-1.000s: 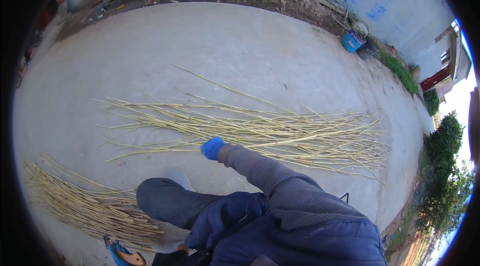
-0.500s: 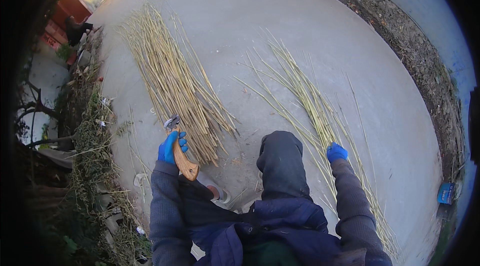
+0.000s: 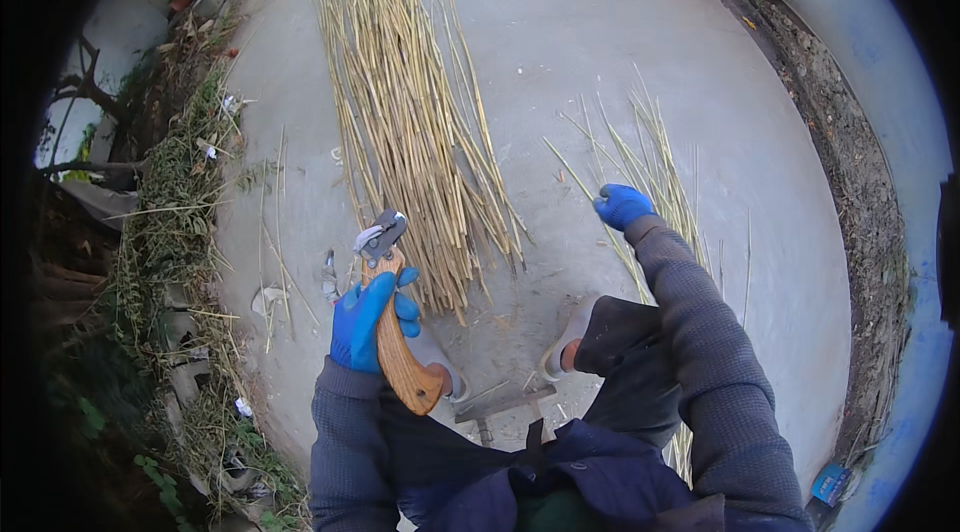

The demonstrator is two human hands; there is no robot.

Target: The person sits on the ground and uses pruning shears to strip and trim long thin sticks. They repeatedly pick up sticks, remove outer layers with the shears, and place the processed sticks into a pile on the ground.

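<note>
My left hand [image 3: 368,324], in a blue glove, is closed around the curved wooden handle of a tool with a metal head [image 3: 402,357]. That metal head points away from me, above the near ends of a large bundle of pale dry stalks [image 3: 410,112]. My right hand [image 3: 622,207], also blue-gloved, is closed at the left edge of a smaller, looser spread of greenish stalks [image 3: 660,147]. One thin stalk [image 3: 568,168] runs up to its fingertips. Whether the fingers grip that stalk is hidden.
Grey concrete ground [image 3: 540,52] lies under the stalks. Weeds and cut greenery [image 3: 185,232] line the left side. A soil strip [image 3: 850,152] and pale wall bound the right. A wooden bar [image 3: 505,404] sits between my feet. A blue box [image 3: 830,482] stands at lower right.
My right hand has moved forward and left along the smaller spread of stalks. My right knee has swung outward, and the view has shifted. The left hand keeps its hold on the tool.
</note>
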